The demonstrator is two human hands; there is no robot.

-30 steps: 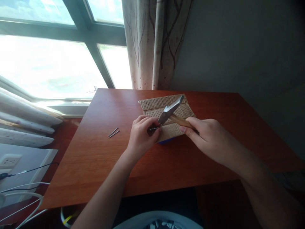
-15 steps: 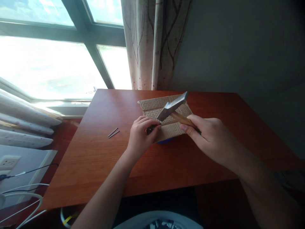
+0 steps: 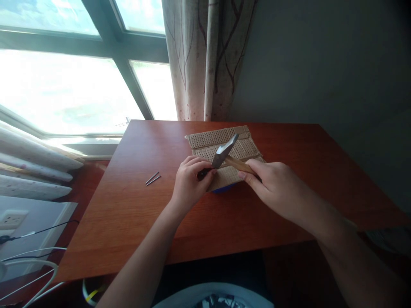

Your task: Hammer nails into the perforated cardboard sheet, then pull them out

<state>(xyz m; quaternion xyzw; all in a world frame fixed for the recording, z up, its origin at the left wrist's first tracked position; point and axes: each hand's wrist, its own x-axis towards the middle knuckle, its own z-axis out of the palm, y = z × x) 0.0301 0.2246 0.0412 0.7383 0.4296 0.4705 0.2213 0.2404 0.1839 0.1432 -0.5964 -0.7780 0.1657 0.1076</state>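
My right hand (image 3: 268, 179) is wrapped round the wooden handle of a hammer (image 3: 224, 152). The hammer's metal head is tilted, with its lower face at the fingertips of my left hand (image 3: 192, 177). The left thumb and fingers are pinched together at the left edge of a perforated cardboard sheet (image 3: 236, 175); what they grip is hidden, only something dark showing between them. Beneath the cardboard a blue object (image 3: 224, 189) peeks out. Two metal nails (image 3: 153, 178) lie side by side on the wood left of my left hand.
All this rests on a reddish-brown wooden table (image 3: 205, 226). A window (image 3: 64, 90) and a patterned curtain (image 3: 195, 64) stand behind it. Cables (image 3: 35, 252) and a wall socket (image 3: 13, 219) are at the lower left. A white-rimmed container (image 3: 173, 297) shows at the bottom edge.
The hammer has come down and to the left with my right hand, its head now lower at the left fingertips. The left hand and the nails on the table have stayed in place.
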